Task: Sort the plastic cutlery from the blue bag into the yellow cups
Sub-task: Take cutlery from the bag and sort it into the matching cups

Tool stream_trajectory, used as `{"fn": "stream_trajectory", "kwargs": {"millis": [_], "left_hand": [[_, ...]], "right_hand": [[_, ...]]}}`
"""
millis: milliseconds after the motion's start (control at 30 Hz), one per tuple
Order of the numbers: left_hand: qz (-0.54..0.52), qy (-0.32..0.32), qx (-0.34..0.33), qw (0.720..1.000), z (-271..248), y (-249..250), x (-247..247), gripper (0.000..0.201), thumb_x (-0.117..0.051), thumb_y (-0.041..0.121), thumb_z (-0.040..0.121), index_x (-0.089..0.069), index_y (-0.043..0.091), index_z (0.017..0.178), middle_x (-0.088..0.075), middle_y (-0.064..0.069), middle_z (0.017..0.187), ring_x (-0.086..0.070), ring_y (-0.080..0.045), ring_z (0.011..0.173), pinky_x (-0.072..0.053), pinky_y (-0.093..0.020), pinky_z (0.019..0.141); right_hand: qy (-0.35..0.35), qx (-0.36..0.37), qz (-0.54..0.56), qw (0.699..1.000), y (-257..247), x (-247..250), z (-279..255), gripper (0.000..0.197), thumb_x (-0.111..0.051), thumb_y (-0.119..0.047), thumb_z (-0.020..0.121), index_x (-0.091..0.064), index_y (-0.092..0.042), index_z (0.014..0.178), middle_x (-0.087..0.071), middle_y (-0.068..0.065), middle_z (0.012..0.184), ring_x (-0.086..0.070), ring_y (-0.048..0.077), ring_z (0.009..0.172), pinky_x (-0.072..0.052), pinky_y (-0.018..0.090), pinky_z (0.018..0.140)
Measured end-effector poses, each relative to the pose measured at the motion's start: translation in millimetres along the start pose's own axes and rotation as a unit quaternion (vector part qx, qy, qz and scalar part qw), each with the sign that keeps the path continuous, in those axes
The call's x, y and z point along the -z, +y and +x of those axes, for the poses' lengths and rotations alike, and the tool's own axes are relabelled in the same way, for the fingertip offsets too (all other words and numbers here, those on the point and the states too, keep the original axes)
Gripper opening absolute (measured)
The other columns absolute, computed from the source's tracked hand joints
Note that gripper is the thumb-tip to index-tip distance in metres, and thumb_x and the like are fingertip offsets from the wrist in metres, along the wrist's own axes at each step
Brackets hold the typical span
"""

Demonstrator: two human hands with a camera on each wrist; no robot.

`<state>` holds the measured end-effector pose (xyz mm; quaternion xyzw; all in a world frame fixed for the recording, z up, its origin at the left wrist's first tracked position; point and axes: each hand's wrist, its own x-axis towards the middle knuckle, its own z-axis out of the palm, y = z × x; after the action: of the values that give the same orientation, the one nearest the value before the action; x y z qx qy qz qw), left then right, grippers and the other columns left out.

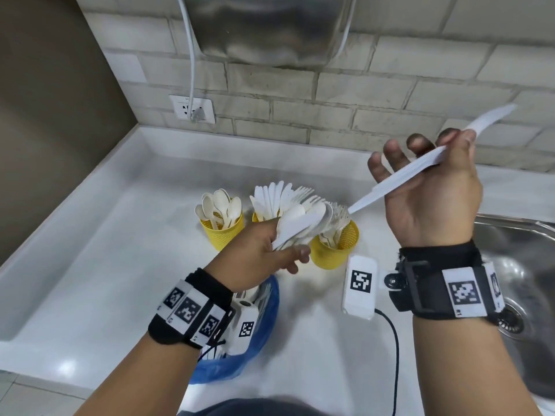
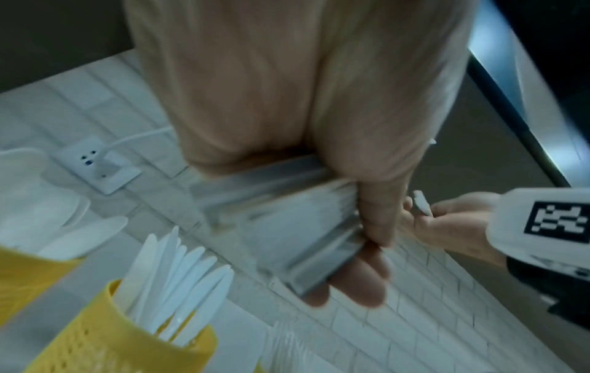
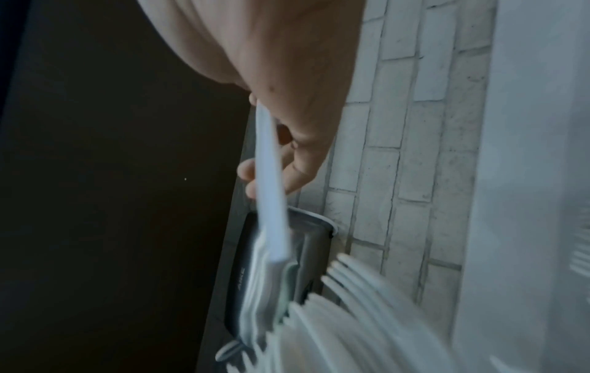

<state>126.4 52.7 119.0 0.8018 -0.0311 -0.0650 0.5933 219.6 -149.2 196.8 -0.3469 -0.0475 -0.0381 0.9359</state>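
Note:
Three yellow cups stand in a row on the white counter. The left cup (image 1: 223, 235) holds spoons, the middle cup (image 1: 256, 217) holds knives, and the right cup (image 1: 336, 250) holds forks. In front of the middle cup, my left hand (image 1: 279, 244) grips a mixed bundle of white cutlery (image 1: 300, 225). My right hand (image 1: 435, 163) is raised to the right of the cups and pinches white plastic knives (image 1: 399, 178) between thumb and fingers, with the other fingers spread. The right wrist view shows the knives (image 3: 271, 189) edge-on. The blue bag (image 1: 258, 340) lies under my left wrist.
A steel sink (image 1: 525, 265) sits at the right. On the brick wall are a socket (image 1: 192, 109) and a metal hand dryer (image 1: 270, 28) with its white cord. A black cable (image 1: 396, 340) trails over the counter's front.

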Motion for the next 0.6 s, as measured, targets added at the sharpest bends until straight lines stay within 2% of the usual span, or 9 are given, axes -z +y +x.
{"fn": "stream_trajectory", "kwargs": {"millis": [67,133,233,300,367,433,467,533,600], "left_hand": [[0.032,0.054,-0.046,0.997,3.7,-3.6,-2.0,0.004,-0.067,0.015,0.098,-0.069,0.017,0.101,-0.075,0.0,0.09,-0.074,-0.018,0.075,-0.06,-0.033,0.074],[0.069,0.095,-0.075,0.99,7.3,-7.2,-2.4,0.007,-0.064,0.019,0.096,-0.068,0.025,0.098,-0.074,0.005,0.087,-0.073,-0.017,0.073,-0.061,-0.042,0.078],[0.1,0.153,-0.082,0.98,11.4,-10.9,-3.8,0.007,-0.062,0.025,0.093,-0.067,0.027,0.097,-0.075,0.004,0.084,-0.073,-0.015,0.073,-0.059,-0.045,0.077],[0.093,0.184,-0.076,0.976,12.5,-11.9,-4.8,0.012,-0.064,0.032,0.094,-0.067,0.027,0.104,-0.076,0.006,0.086,-0.074,-0.013,0.073,-0.059,-0.046,0.078],[0.083,0.207,-0.077,0.972,11.8,-11.2,-5.2,0.023,-0.063,0.039,0.093,-0.067,0.023,0.11,-0.076,0.01,0.087,-0.074,-0.012,0.072,-0.059,-0.046,0.078],[0.09,0.225,-0.081,0.967,11.5,-10.6,-3.8,0.021,-0.066,0.034,0.095,-0.067,0.022,0.112,-0.076,0.012,0.087,-0.074,-0.011,0.072,-0.06,-0.045,0.076],[0.103,0.232,-0.082,0.964,11.6,-10.3,-3.2,0.019,-0.067,0.029,0.097,-0.068,0.022,0.114,-0.076,0.012,0.086,-0.074,-0.009,0.072,-0.06,-0.044,0.075],[0.126,0.238,-0.081,0.96,11.6,-10.6,-2.9,0.02,-0.069,0.028,0.097,-0.067,0.023,0.117,-0.076,0.012,0.086,-0.074,-0.008,0.073,-0.06,-0.042,0.074],[0.142,0.244,-0.08,0.956,11.4,-10.3,-3.2,0.024,-0.068,0.036,0.095,-0.065,0.025,0.117,-0.076,0.01,0.086,-0.074,-0.01,0.074,-0.06,-0.043,0.074]], "right_hand": [[-0.015,0.031,-0.041,0.999,0.2,-5.7,-11.3,0.026,-0.032,-0.043,0.111,-0.043,-0.023,0.098,-0.047,0.008,0.078,-0.053,0.027,0.059,-0.052,0.042,0.064],[-0.04,0.058,-0.112,0.991,3.3,-10.5,-22.6,0.021,-0.028,-0.042,0.111,-0.038,-0.024,0.111,-0.035,0.007,0.07,-0.031,0.02,0.048,-0.039,0.028,0.051],[-0.094,0.043,-0.186,0.977,13.8,-9.4,-36.6,0.016,-0.039,-0.035,0.11,-0.043,-0.022,0.118,-0.025,0.001,0.064,-0.018,0.014,0.047,-0.022,0.02,0.046],[-0.144,0.045,-0.259,0.954,21.1,-5.4,-44.4,0.018,-0.055,-0.03,0.101,-0.053,-0.017,0.113,-0.033,-0.004,0.061,-0.025,0.013,0.044,-0.025,0.021,0.046],[-0.188,0.054,-0.352,0.915,25.4,-1.9,-50.9,0.017,-0.067,-0.026,0.093,-0.061,-0.016,0.106,-0.039,0.003,0.06,-0.034,0.014,0.046,-0.033,0.023,0.05],[-0.22,0.051,-0.412,0.883,27.8,-2.1,-55.9,0.013,-0.074,-0.018,0.091,-0.066,-0.017,0.1,-0.042,0.015,0.06,-0.043,0.013,0.049,-0.042,0.021,0.054],[-0.229,0.046,-0.423,0.876,28.5,-2.5,-57.2,0.011,-0.076,-0.014,0.091,-0.067,-0.016,0.098,-0.048,0.014,0.06,-0.049,0.01,0.051,-0.044,0.017,0.057],[-0.235,0.043,-0.423,0.874,30.5,-3.4,-57.7,0.007,-0.073,-0.008,0.092,-0.069,-0.013,0.092,-0.062,-0.002,0.06,-0.058,0.003,0.055,-0.046,0.012,0.061],[-0.223,0.039,-0.419,0.879,33.6,-4.6,-56.4,0.01,-0.071,-0.005,0.093,-0.068,-0.013,0.087,-0.063,-0.016,0.06,-0.059,0.002,0.054,-0.045,0.01,0.06]]}}
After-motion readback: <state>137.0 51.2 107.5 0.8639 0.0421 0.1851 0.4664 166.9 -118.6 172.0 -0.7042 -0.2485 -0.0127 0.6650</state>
